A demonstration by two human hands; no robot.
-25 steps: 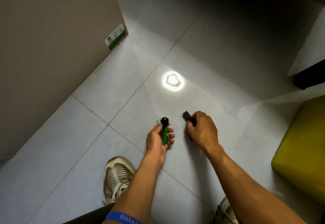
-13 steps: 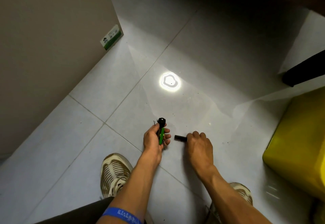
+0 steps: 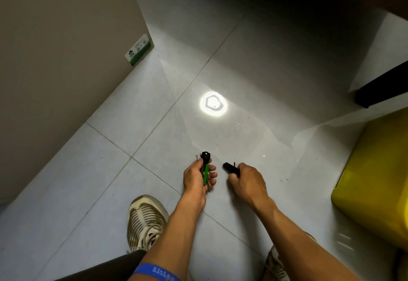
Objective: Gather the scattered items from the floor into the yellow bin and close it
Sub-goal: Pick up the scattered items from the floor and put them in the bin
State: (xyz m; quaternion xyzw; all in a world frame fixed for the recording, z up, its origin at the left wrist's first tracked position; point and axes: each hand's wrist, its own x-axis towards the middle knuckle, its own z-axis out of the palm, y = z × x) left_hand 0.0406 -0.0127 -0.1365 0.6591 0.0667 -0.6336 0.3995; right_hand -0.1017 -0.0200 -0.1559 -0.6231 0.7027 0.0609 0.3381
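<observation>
My left hand grips a bundle of small items: a black round-headed piece, a green stick and thin black wires that poke out above and below the fingers. My right hand is curled round a short black cylinder, whose end sticks out to the left just above the tiled floor. The yellow bin stands at the right edge, seen only in part; its lid is not visible.
A beige cabinet or wall with a green and white label fills the left. A bright light reflection lies on the floor ahead. A dark bar crosses the upper right. My shoes are below the hands.
My right hand has closed round the black cylinder and lifted it slightly off the floor. My left hand keeps the same bundle. The view has shifted a little.
</observation>
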